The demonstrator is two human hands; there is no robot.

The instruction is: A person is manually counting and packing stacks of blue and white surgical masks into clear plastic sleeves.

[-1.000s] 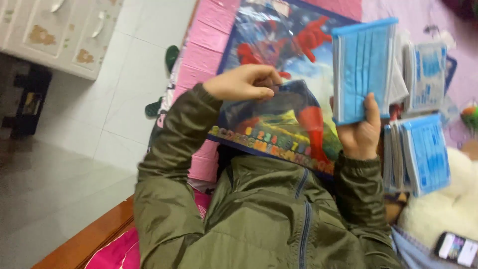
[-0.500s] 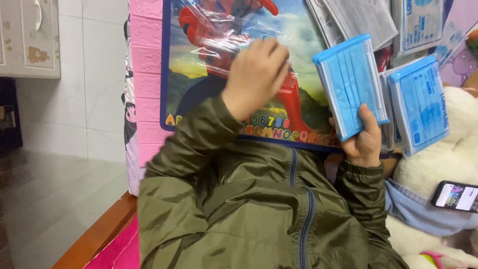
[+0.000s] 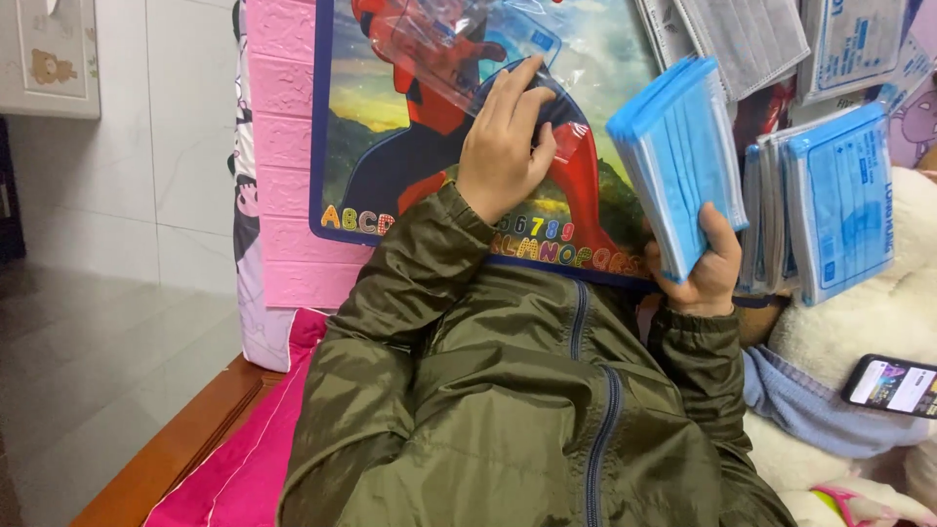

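The right hand gripped a stack of blue face masks from below, thumb and fingers closed around its lower edge, the stack held upright above the lap. The left hand rested with fingers pressed flat on a clear plastic bag, which lay on a colourful picture board. More packed masks stood just beside the held stack, and a phone lay lower right
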